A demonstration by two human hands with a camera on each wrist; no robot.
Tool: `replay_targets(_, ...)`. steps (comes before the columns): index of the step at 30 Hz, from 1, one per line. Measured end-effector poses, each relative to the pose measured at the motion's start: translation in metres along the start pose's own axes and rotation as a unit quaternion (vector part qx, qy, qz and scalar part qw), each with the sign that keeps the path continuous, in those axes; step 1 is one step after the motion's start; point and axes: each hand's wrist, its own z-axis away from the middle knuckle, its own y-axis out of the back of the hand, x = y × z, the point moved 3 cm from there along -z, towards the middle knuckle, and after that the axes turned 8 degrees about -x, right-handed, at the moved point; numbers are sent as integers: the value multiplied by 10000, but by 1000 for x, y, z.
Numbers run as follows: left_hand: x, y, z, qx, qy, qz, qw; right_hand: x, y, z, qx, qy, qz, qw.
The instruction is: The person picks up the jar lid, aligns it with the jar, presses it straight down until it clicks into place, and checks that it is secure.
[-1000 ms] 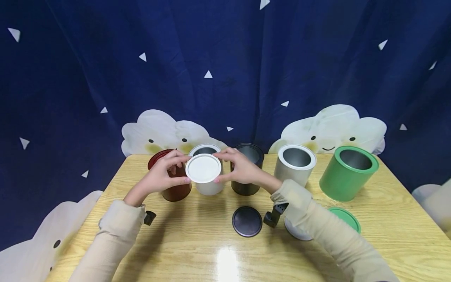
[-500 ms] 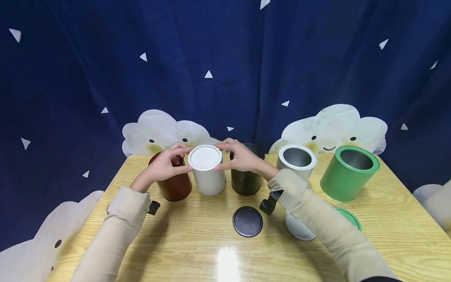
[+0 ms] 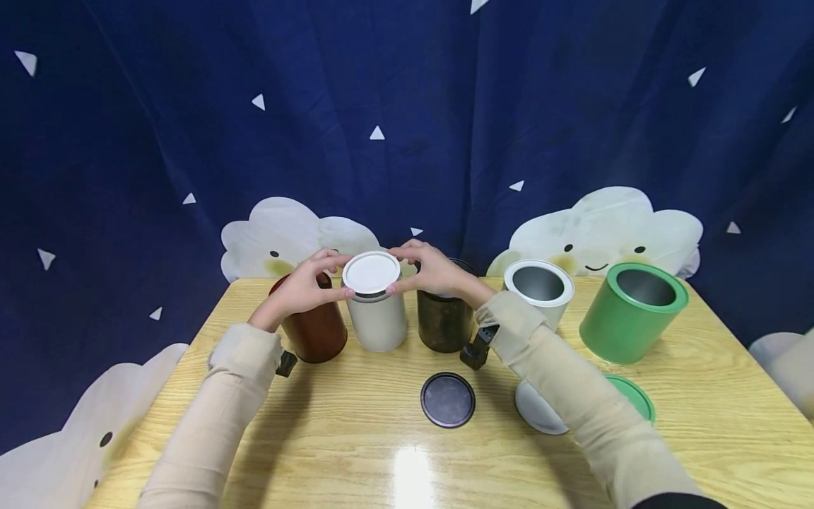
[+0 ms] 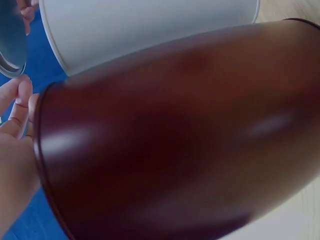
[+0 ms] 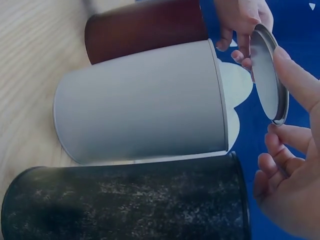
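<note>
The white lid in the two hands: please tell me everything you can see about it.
The white lid is a round, flat disc with a raised rim, white on top, grey and metallic underneath in the right wrist view. The left hand and right hand pinch its edges by the fingertips. It hangs tilted just above the open white can, not yet seated on it.

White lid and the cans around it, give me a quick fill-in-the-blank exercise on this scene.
1. Both hands hold the white lid just above the ____ can.
2. The can left of the white one is ____.
3. The black lid lies flat on the ____.
4. The open can farthest right is ____.

Missing words: white; red; table; green
</note>
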Motion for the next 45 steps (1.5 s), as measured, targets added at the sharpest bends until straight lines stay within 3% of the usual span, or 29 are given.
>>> replay_targets(5,-7,0,-3,-84,33,26,10000,6,-1,-7,-96,-182,4,9998)
replay_targets(13,-18,-1,-7,-90,320,-370,9988,14,-4,-15,-172,-550,111,9983)
replay_targets(22,-20,-4,-11,-328,809,-1201,9889,17,-5,-17,-379,-665,960,9924)
replay_targets(34,-20,-4,-15,-580,1196,-1368,9816,21,-6,-20,-772,-653,1291,9865)
replay_targets(45,-19,-6,-14,-349,1105,-1409,9832,20,-5,-21,-80,-284,1377,9900)
